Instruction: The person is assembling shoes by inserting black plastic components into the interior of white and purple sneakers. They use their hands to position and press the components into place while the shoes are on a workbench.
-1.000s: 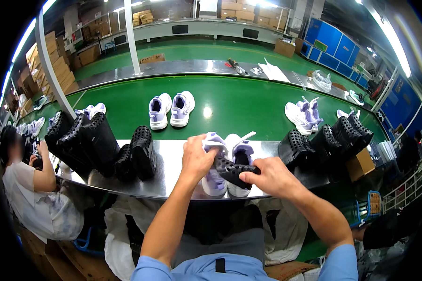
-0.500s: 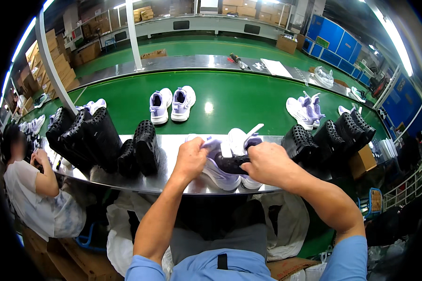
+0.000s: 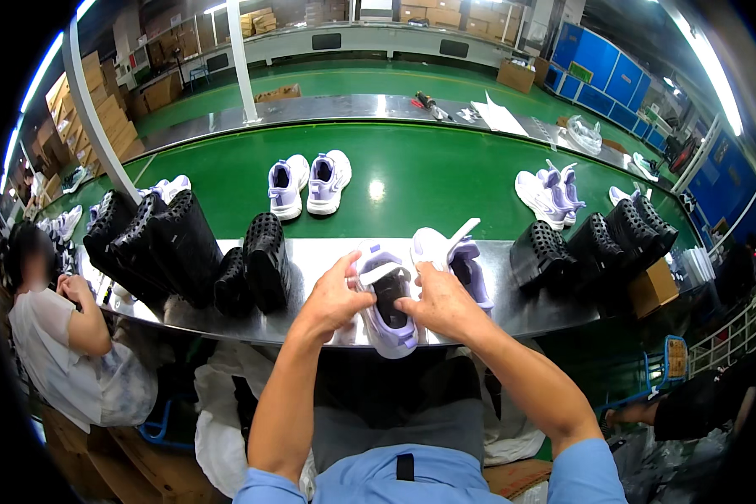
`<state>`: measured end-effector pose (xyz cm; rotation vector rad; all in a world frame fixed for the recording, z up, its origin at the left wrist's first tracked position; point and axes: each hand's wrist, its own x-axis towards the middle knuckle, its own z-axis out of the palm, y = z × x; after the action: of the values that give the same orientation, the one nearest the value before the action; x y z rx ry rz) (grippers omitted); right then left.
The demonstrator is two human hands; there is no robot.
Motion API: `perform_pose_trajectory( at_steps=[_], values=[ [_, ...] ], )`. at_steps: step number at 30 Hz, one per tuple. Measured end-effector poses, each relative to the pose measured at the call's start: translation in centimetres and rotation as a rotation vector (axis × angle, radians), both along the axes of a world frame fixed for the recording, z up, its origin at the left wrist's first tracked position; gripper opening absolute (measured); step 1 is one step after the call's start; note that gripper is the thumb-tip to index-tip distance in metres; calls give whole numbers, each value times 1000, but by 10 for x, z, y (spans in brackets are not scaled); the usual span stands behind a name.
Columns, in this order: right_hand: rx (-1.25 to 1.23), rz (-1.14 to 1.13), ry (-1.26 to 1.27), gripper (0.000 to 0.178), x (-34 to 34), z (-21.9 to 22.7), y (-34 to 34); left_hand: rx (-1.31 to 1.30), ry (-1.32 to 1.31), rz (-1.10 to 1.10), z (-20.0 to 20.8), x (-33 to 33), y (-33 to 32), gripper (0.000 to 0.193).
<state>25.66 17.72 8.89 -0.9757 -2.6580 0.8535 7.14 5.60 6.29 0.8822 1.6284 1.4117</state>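
Between my hands, a white and lavender sneaker (image 3: 391, 339) stands on the metal ledge, heel toward me. My left hand (image 3: 336, 299) grips the left side of its opening, thumb at the collar. On the other side, my right hand (image 3: 445, 304) holds the collar, its thumb reaching into the opening. A black lining or insole (image 3: 390, 301) shows inside; which of these cannot be told. The matching sneaker (image 3: 429, 244) sits just to the right, its tongue raised, partly hidden behind my right hand.
Black, dotted, insole-shaped stacks stand left (image 3: 266, 265) and right (image 3: 541, 256) along the metal ledge (image 3: 312, 260). Beyond it runs a green belt (image 3: 445, 181) with a sneaker pair (image 3: 308, 185) and more shoes (image 3: 549, 197) at right. A co-worker (image 3: 63, 336) sits at far left.
The black piece that my right hand held over the shoes is no longer visible in that hand. Both hands now hold the left sneaker, which is drawn nearer with its opening facing up.
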Motion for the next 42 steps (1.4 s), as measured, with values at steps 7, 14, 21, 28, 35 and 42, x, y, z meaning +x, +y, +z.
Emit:
perform_pose_trajectory(
  at_steps=[7, 14, 21, 28, 35, 42],
  values=[
    [104, -108, 70, 45, -33, -21, -13, -222, 586, 141, -15, 10, 18, 72],
    [137, -153, 134, 40, -40, -42, -5, -181, 554, 209, -26, 12, 15, 57],
    [55, -178, 189, 44, -40, -40, -10, -197, 595, 333, -27, 11, 27, 43],
    [-199, 67, 725, 42, -64, -23, 9, -123, 487, 172, -28, 10, 19, 53],
    [58, 376, 607, 20, -57, -33, 11, -2, 458, 426, -34, 14, -3, 33],
    [-100, 278, 798, 30, -65, -30, -7, -40, 387, 248, -16, 15, -8, 42]
  ],
)
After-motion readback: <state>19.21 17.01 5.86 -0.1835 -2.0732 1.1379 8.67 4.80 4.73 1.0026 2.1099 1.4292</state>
